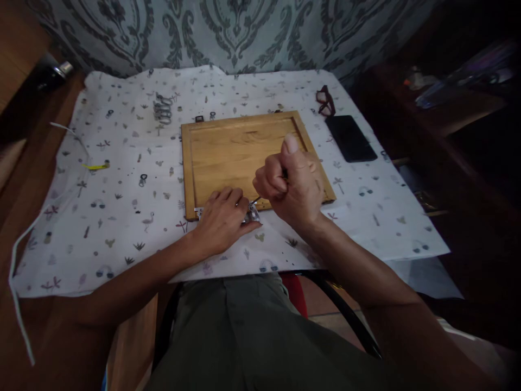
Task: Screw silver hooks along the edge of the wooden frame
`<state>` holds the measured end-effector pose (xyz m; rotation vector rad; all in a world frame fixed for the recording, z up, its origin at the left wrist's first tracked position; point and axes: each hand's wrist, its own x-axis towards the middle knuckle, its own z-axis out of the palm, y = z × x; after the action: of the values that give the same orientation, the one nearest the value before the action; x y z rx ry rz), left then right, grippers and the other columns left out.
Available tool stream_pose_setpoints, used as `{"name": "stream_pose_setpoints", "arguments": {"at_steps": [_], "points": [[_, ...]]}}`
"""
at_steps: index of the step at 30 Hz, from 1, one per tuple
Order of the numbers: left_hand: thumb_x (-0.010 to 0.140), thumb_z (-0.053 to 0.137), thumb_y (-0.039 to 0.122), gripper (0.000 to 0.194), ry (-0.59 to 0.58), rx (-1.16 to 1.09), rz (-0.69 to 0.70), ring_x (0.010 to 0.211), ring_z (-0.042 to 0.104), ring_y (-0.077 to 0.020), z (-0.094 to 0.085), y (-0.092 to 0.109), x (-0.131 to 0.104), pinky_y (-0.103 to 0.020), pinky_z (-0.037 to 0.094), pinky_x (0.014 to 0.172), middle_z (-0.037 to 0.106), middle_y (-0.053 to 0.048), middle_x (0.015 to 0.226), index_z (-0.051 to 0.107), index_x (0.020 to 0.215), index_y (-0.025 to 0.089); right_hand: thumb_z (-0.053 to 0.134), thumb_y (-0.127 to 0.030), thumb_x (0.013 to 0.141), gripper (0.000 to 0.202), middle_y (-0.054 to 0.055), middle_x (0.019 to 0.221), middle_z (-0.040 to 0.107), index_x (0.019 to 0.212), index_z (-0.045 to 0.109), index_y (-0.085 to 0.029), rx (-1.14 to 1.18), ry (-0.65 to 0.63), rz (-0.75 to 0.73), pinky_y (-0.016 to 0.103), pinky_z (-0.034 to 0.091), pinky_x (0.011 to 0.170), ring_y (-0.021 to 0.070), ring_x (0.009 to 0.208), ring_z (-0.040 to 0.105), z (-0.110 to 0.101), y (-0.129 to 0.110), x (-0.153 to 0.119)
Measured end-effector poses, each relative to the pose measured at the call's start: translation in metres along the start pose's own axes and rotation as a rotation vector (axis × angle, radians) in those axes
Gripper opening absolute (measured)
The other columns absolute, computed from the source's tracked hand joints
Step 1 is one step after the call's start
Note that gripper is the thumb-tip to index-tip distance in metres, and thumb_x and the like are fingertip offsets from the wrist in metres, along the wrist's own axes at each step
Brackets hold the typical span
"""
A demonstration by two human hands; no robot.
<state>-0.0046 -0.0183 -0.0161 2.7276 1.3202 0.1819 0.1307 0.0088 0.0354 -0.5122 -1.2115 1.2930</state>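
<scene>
A framed wooden panel (232, 157), like a small cabinet door, lies flat on the cloth-covered table. At its near edge sits a shiny metal hinge (251, 214), partly covered by my left hand (222, 220). That hand's fingers rest over the hinge on the panel, with the thumb along the near side. My right hand (295, 182) is a closed fist above the panel's near right part, thumb pointing up. From it a thin metal shaft, seemingly a screwdriver (256, 201), slants down to the hinge. Its handle is hidden inside the fist.
Several grey metal pieces (163, 108) stand at the back left. A black phone (350, 139) and glasses (324, 101) lie on the right. A yellow object (96, 166) and a white cable (16, 255) are on the left. The patterned tablecloth (134, 233) ends near my lap.
</scene>
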Motion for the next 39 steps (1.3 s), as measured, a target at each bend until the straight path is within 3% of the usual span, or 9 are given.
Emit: {"name": "stream_pose_setpoints", "arguments": {"at_steps": [10,15,25,30,39], "points": [[0.096,0.059,0.062,0.053,0.018,-0.01,-0.005,0.109,0.058,-0.0307,0.004,0.0,0.0,-0.045,0.048,0.094,0.065,-0.013,0.111,0.068,0.11,0.012,0.057,-0.069,0.094,0.075,-0.008,0.04,0.011,0.043,0.024,-0.024,-0.093,0.105,0.0,0.029,0.012,0.035,0.0079,0.034,0.01,0.003,0.002,-0.003],[0.096,0.06,0.062,0.055,-0.017,0.004,-0.012,0.111,0.058,-0.0305,0.001,0.001,0.001,-0.043,0.047,0.095,0.065,-0.013,0.113,0.067,0.114,0.011,0.058,-0.059,0.098,0.073,-0.008,0.041,0.013,0.044,0.026,-0.023,-0.037,0.058,-0.015,0.028,0.012,0.036,0.0064,0.034,0.011,0.002,0.001,-0.004],[0.096,0.061,0.06,0.048,0.015,-0.013,-0.008,0.107,0.06,-0.0302,0.001,-0.001,0.001,-0.045,0.05,0.094,0.067,-0.012,0.109,0.067,0.107,0.014,0.057,-0.071,0.093,0.075,-0.008,0.039,0.012,0.042,0.027,-0.025,-0.056,0.029,-0.017,0.029,0.011,0.035,0.0082,0.034,0.011,0.0,0.001,-0.003],[0.093,0.064,0.061,0.054,-0.087,-0.074,-0.033,0.111,0.06,-0.0319,-0.008,-0.002,0.001,-0.046,0.048,0.096,0.066,-0.014,0.114,0.065,0.113,0.011,0.058,-0.07,0.093,0.076,-0.008,0.038,0.013,0.042,0.026,-0.023,-0.037,0.002,-0.026,0.027,0.011,0.036,0.0064,0.033,0.011,-0.001,0.001,-0.003],[0.094,0.067,0.057,0.047,-0.091,-0.147,-0.033,0.112,0.06,-0.0308,-0.012,-0.005,0.001,-0.045,0.049,0.097,0.066,-0.012,0.115,0.066,0.112,0.013,0.055,-0.062,0.098,0.074,-0.008,0.04,0.014,0.045,0.024,-0.021,-0.056,0.007,-0.024,0.027,0.012,0.036,0.0055,0.034,0.013,-0.001,0.0,-0.003]]}}
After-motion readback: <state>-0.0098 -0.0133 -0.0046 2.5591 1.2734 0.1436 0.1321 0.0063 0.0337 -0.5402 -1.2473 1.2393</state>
